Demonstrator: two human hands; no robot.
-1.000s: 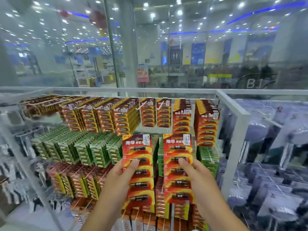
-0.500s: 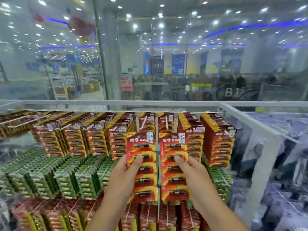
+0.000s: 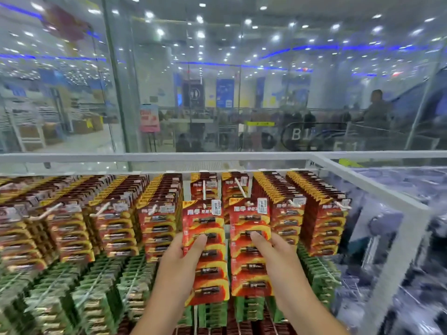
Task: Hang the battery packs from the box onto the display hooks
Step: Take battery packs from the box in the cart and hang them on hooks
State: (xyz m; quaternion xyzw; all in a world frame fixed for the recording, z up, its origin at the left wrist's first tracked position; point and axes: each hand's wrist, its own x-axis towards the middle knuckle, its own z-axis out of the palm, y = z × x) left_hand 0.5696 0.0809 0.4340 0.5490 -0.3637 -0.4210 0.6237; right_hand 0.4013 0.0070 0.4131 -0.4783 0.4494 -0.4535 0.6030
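Left hand (image 3: 180, 267) and right hand (image 3: 278, 259) each grip a red battery strip (image 3: 205, 250) (image 3: 250, 247) at the two half-empty top-row hooks (image 3: 204, 189); risk: hang-holes miss the hook tips, strips slip onto green packs (image 3: 96, 293) below.

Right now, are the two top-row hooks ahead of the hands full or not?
Not full. Both white hooks show bare prongs with few packs behind, unlike the packed neighbour row. The left hand and right hand hold packs below them.
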